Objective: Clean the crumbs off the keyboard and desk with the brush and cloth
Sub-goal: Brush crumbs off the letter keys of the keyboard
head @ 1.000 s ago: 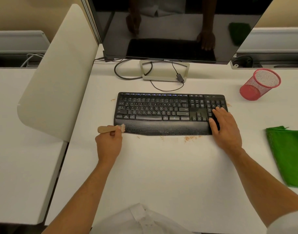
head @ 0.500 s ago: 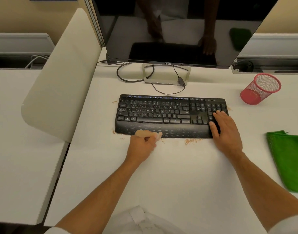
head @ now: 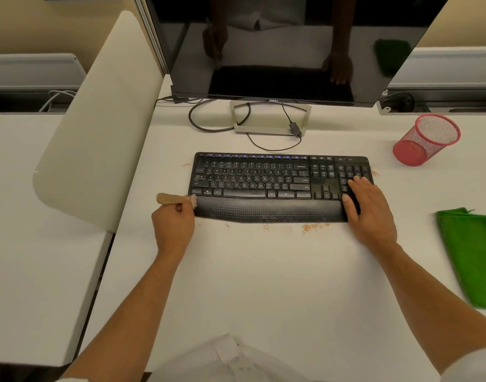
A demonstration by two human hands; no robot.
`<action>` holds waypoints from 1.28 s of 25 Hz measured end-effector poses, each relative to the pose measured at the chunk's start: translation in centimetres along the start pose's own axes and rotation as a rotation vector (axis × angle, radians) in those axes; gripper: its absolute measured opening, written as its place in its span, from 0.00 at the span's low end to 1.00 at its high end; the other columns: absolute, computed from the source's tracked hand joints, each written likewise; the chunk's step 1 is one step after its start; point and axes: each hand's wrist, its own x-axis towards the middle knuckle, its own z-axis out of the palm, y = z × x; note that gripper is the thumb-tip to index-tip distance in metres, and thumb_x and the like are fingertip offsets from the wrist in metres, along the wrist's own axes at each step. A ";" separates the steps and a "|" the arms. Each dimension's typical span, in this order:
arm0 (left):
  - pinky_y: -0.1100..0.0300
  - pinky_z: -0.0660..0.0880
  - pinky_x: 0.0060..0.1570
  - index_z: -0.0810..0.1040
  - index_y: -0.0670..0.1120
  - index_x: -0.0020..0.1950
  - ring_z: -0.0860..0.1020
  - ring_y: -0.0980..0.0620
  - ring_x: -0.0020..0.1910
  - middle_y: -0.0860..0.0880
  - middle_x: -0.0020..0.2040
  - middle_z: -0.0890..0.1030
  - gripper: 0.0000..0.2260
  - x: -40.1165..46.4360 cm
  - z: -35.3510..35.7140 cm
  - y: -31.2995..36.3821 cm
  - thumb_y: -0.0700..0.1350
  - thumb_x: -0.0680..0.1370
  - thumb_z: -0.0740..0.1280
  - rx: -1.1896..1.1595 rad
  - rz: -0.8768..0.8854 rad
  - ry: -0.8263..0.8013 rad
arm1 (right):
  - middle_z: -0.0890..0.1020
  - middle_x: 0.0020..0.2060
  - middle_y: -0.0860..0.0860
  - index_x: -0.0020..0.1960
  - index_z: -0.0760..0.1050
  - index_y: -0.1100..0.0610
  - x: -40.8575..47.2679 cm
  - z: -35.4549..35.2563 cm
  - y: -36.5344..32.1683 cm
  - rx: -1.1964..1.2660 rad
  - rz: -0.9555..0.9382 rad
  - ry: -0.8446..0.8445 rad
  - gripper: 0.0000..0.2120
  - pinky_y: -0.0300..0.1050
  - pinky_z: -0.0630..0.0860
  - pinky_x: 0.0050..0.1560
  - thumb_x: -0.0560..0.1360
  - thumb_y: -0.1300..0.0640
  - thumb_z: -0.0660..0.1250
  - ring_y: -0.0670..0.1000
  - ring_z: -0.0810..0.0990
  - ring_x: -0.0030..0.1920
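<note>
A white desk (head: 263, 285) carries a dark monitor (head: 291, 45) on a grey stand at the back, with a black keyboard (head: 263, 186) in front of it. The left hand (head: 173, 228) is closed around a small wooden brush (head: 171, 199), whose bristles touch the keyboard's left end at the wrist rest. The right hand (head: 370, 208) lies flat with fingers spread on the keyboard's right end, over the number pad. Crumbs (head: 312, 227) lie on the desk just before the wrist rest, with a few more by the keyboard's back corners. A green cloth (head: 473, 255) lies well to the right, and a red mesh cup (head: 426, 139) stands behind it.
</note>
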 end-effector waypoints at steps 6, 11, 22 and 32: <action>0.54 0.80 0.36 0.82 0.37 0.43 0.81 0.48 0.36 0.47 0.36 0.81 0.12 -2.3 2.7 2.8 0.43 0.81 0.66 -0.046 0.154 -0.186 | 0.70 0.74 0.56 0.75 0.68 0.58 0.0 0.0 -0.1 0.000 -0.003 0.010 0.27 0.53 0.58 0.78 0.83 0.43 0.53 0.56 0.64 0.76; 0.48 0.77 0.33 0.81 0.38 0.37 0.80 0.45 0.31 0.44 0.31 0.81 0.16 -4.3 5.5 4.4 0.46 0.81 0.67 -0.046 0.238 -0.387 | 0.70 0.74 0.55 0.75 0.68 0.58 0.0 0.2 0.1 -0.008 -0.006 0.010 0.28 0.52 0.58 0.78 0.83 0.42 0.52 0.55 0.64 0.76; 0.55 0.73 0.28 0.76 0.43 0.34 0.77 0.50 0.28 0.50 0.29 0.78 0.15 -4.0 5.6 5.5 0.43 0.82 0.64 0.059 0.290 -0.257 | 0.71 0.74 0.56 0.74 0.69 0.58 -0.1 0.2 0.0 0.017 -0.012 0.035 0.26 0.54 0.59 0.78 0.83 0.44 0.54 0.55 0.65 0.76; 0.62 0.80 0.46 0.86 0.45 0.48 0.82 0.58 0.45 0.51 0.49 0.86 0.10 -5.7 8.2 7.1 0.45 0.81 0.65 -0.026 0.316 -0.738 | 0.71 0.74 0.56 0.75 0.69 0.58 0.0 0.1 0.1 0.004 -0.015 0.035 0.26 0.53 0.58 0.78 0.83 0.44 0.54 0.55 0.65 0.76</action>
